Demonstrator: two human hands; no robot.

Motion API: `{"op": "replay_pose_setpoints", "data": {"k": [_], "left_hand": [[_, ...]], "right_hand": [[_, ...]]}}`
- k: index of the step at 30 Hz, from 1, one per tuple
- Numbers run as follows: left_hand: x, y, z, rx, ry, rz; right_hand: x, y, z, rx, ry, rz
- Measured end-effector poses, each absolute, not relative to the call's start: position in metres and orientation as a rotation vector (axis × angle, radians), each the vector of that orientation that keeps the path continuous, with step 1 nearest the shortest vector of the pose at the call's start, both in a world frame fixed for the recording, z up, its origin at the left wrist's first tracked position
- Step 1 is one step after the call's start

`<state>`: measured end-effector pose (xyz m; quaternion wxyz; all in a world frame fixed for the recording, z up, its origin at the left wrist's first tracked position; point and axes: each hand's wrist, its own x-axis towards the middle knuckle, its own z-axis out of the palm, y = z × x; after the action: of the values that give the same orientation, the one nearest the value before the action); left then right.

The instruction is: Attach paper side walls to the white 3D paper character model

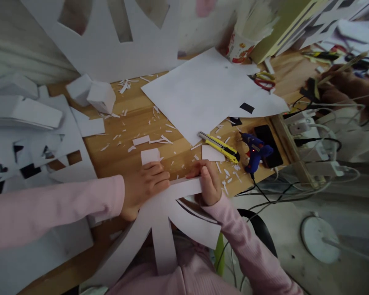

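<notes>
A white cut-out board [162,207] with several curved strips spreads from the table's near edge toward my lap. My left hand [146,186] grips its upper left edge, fingers bent over it and thumb partly hidden. At the right end of its top strip, my right hand [209,184] pinches the board, thumb up. Just beyond my left fingers lies a small white paper piece [150,156]. Beyond my right hand are a yellow utility knife [219,147], its blade end pointing left, and a white card [212,153] partly under it.
A blue glue gun [254,149] with a red light stands by a black phone [268,145]. Scissors [264,80] rest on a large white sheet [197,90]. Cables and a power strip [307,135] flank the table. Another person's hand [350,88] holds a thin stick.
</notes>
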<state>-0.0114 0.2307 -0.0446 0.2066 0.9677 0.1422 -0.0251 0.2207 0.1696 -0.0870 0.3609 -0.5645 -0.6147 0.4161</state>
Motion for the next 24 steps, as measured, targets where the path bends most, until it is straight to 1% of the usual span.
{"op": "replay_pose_setpoints", "data": {"k": [3,5,7,10,13,18,24], "left_hand": [[-0.011,0.232,-0.04,2.712,0.393,-0.125],[-0.01,0.234,-0.037,2.708,0.373,-0.19],[-0.009,0.235,-0.035,2.687,0.362,-0.265],[-0.008,0.237,-0.032,2.676,0.347,-0.339],[-0.009,0.237,-0.032,2.685,0.337,-0.339],[-0.009,0.233,-0.032,2.716,0.367,-0.276],[-0.011,0.228,-0.034,2.744,0.36,-0.254]], "right_hand": [[0.234,0.174,-0.052,-1.31,-1.784,1.062],[0.232,0.175,-0.032,-1.245,-2.235,0.822],[0.22,0.176,-0.019,-1.297,-2.543,0.622],[0.195,0.182,-0.014,-1.355,-2.799,0.513],[0.183,0.192,-0.018,-1.314,-2.848,0.58],[0.189,0.205,-0.028,-1.122,-2.837,0.836],[0.191,0.205,-0.036,-1.092,-2.741,0.903]]}}
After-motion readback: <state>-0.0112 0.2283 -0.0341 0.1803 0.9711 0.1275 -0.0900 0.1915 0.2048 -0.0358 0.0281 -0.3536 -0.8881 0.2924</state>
